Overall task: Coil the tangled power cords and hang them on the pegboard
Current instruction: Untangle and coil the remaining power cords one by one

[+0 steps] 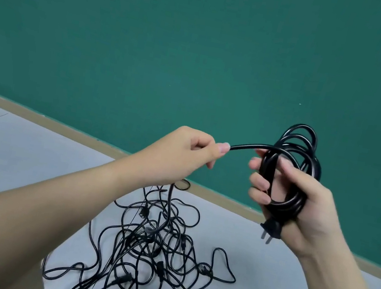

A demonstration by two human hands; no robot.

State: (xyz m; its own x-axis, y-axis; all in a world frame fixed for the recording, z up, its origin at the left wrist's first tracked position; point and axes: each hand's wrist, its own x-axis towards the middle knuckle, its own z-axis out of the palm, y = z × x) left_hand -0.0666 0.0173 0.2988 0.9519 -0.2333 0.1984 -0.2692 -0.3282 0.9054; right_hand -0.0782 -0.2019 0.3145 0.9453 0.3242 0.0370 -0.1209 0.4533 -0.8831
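Note:
My right hand [301, 202] grips a coil of black power cord [293, 160] made of several loops, held up in front of the green wall. The cord's plug [271, 231] sticks out below my palm, prongs pointing down. My left hand [182, 155] pinches the free run of the same cord [247, 145] just left of the coil. From under that hand the cord drops to a tangled pile of black cords [152, 252] on the grey floor. No pegboard is in view.
A green wall [202, 44] fills the upper view, with a tan baseboard [84, 134] running diagonally along the grey floor [17, 152]. Several plugs lie mixed into the pile.

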